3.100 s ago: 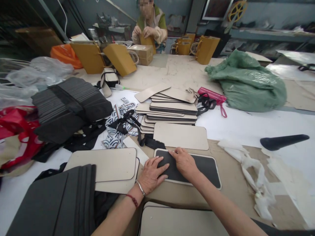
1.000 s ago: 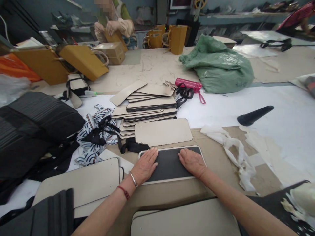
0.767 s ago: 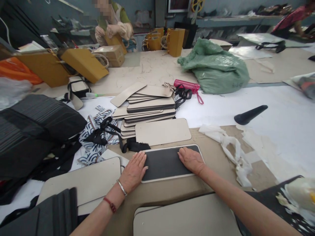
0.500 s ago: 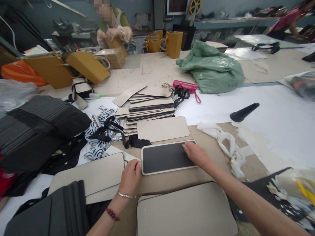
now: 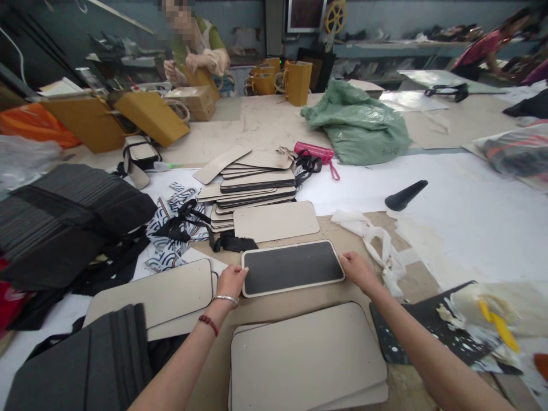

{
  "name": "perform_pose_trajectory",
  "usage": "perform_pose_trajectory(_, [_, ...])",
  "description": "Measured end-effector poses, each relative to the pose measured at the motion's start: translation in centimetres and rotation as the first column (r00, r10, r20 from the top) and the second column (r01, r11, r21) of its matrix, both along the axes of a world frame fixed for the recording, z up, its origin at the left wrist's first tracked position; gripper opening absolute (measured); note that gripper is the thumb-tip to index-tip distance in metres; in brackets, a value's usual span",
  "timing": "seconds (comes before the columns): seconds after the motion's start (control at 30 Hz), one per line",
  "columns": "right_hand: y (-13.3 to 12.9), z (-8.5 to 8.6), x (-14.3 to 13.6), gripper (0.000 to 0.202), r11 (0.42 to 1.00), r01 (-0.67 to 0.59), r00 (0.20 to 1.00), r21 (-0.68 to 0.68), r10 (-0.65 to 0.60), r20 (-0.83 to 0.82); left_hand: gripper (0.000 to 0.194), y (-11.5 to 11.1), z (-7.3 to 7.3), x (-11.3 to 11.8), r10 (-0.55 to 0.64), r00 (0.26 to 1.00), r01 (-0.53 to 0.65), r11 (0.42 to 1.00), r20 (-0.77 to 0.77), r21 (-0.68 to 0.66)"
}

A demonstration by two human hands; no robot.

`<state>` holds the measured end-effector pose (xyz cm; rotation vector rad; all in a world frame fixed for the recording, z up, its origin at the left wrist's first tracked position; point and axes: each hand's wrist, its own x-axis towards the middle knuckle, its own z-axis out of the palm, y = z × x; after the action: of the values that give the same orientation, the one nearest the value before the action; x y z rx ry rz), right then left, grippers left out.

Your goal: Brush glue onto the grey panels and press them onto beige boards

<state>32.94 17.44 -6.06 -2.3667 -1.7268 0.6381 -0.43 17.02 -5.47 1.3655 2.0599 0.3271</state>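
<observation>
Worktable (image 5: 462, 228), left hand (image 5: 231, 282) and right hand (image 5: 358, 270) in pinch grips at opposite ends of a dark panel (image 5: 293, 267).

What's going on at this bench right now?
Someone's left hand and right hand grip opposite ends of a dark-faced panel with a pale border; whether it is lifted off the surface isn't clear. Larger beige panels lie nearer the person, and a stack of smaller beige panels sits beyond. Across the table, a co-worker handles a mustard-yellow item.
</observation>
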Motion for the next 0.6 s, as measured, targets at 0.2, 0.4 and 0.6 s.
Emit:
perform_pose_trajectory(0.2, [-0.6,-0.1,0.3,0.038,0.997,-0.073,0.989,0.014,0.075,-0.129,0.027,-0.2,0.0,0.6,-0.003,1.0,0.002,0.999,0.018,0.038])
perform_pose_trajectory(0.4, [-0.6,-1.2,0.2,0.041,0.998,-0.057,0.99,0.009,0.058,-0.132,0.036,-0.2,-0.6,0.7,0.025,0.999,-0.028,0.998,0.04,0.057])
perform_pose_trajectory(0.6, [-1.0,-1.5,0.0,0.043,0.998,-0.043,0.993,0.05,0.048,-0.111,0.037,-0.1,-1.2,0.3,0.04,0.995,-0.046,0.997,0.095,0.06])
